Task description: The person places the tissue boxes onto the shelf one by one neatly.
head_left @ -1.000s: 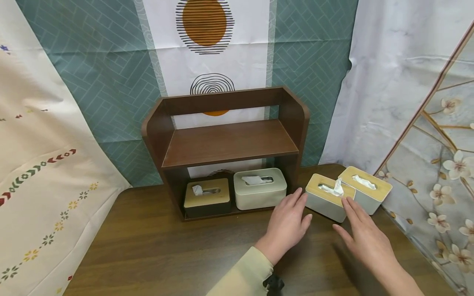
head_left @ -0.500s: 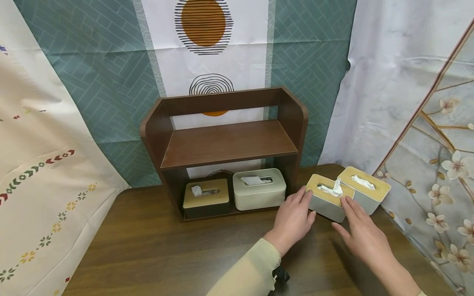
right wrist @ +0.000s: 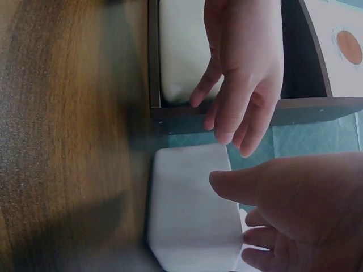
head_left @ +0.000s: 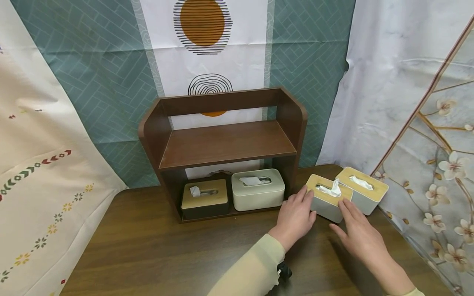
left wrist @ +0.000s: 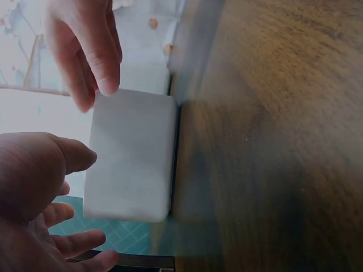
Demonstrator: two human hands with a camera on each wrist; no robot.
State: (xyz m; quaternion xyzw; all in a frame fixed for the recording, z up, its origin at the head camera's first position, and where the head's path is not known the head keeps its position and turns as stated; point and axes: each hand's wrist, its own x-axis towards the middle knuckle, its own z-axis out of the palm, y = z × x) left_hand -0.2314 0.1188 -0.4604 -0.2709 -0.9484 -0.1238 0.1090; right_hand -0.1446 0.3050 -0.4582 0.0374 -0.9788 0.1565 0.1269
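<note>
A grey tissue box [head_left: 326,209] with a wooden lid and a tuft of tissue stands on the table, right of the shelf. At its left end is my left hand [head_left: 295,214], fingers extended; whether they touch the box I cannot tell. My right hand [head_left: 362,236] has its fingertips at the box's right front corner, thumb spread apart. The left wrist view shows the box's grey side [left wrist: 131,156] between both hands. In the right wrist view my right hand [right wrist: 300,209] lies along the lid side, its thumb over the upper edge.
A second grey box [head_left: 370,201] with a wooden lid stands right behind the first. The brown two-tier shelf [head_left: 229,142] holds a black box [head_left: 205,210] with a wooden lid and a cream tissue box [head_left: 259,198] below. Patterned cloths hang behind and beside the table [head_left: 166,255].
My left hand has moved right and slightly up to the box's left end. The right hand stays almost still by the box, and the view has shifted slightly.
</note>
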